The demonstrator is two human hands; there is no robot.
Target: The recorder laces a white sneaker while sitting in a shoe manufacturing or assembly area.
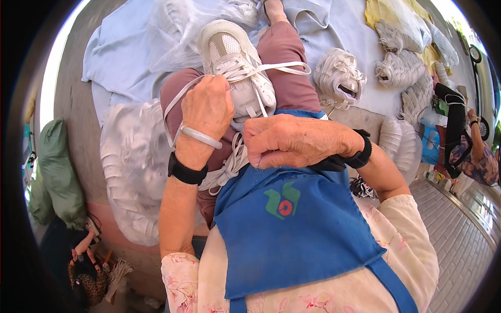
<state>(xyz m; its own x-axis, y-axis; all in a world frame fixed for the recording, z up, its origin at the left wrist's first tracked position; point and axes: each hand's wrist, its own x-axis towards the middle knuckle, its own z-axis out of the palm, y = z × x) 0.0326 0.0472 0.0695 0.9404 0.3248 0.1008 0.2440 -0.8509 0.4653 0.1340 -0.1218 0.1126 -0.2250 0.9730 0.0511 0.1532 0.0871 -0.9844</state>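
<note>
A white and beige sneaker [242, 99] lies across my lap with its toe pointing away from me. Its white shoelace [284, 67] crosses the tongue and loops out loosely to both sides. At the sneaker's left edge, my left hand [209, 104] is closed on it beside the laces; its fingertips are hidden. My right hand [279, 140], fingers curled in, is closed just below the heel end, where a taut lace strand runs up to the sneaker. A bundle of white laces [229, 164] hangs below, between my wrists.
Bundled pale shoes [339, 78] rest on light blue cloth to the right. Plastic-wrapped stacks of shoes [138, 167] lie at left, with more wrapped bundles [402, 68] at far right. Green sacks [60, 172] stand far left. Other people sit at the lower left and right edge.
</note>
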